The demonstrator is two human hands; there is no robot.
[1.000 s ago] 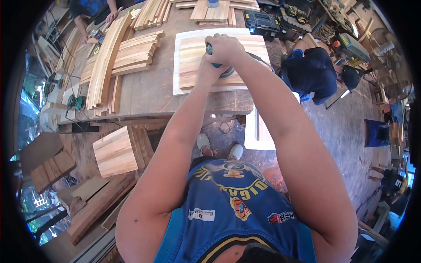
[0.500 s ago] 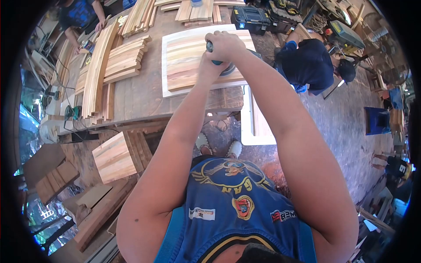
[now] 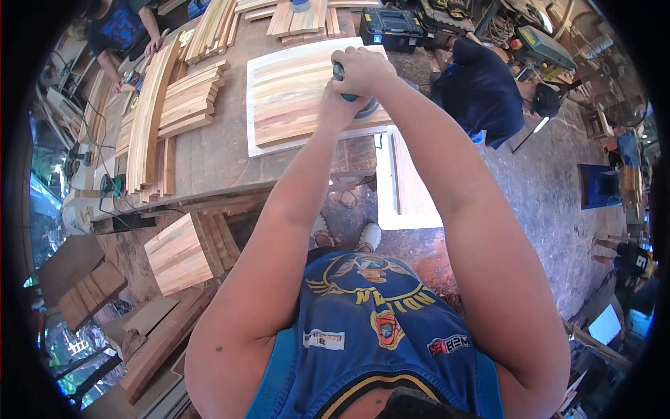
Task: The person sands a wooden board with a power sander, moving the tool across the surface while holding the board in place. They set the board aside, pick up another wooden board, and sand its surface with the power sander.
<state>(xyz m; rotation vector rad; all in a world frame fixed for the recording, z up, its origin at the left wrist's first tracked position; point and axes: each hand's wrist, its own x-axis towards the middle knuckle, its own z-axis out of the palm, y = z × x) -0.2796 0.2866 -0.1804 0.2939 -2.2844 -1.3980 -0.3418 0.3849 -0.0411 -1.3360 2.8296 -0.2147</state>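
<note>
Both of my hands are wrapped round a dark green power tool (image 3: pixel 338 72), its round base partly showing beside my wrist. My right hand (image 3: pixel 364 71) lies over the top of the tool, fingers curled. Just below and to the left, my left hand (image 3: pixel 340 106) is closed on the tool's body. The tool rests at the right part of a striped wooden panel (image 3: pixel 289 91), which lies on a white sheet (image 3: pixel 252 133) on the workbench (image 3: pixel 209 157). My hands hide much of the tool.
Stacked wooden strips (image 3: pixel 185 101) lie left of the panel. A co-worker (image 3: pixel 118 31) is at the upper left, another person in dark clothing (image 3: pixel 481 91) bends at the right. A black toolbox (image 3: pixel 391 29) stands behind, a white-framed panel (image 3: pixel 412 181) below the bench's right edge.
The view has shifted slightly, so the bench and panel appear farther left. My hands, still on the tool, sit farther right relative to the panel. The person at the right has moved an arm out of view.
</note>
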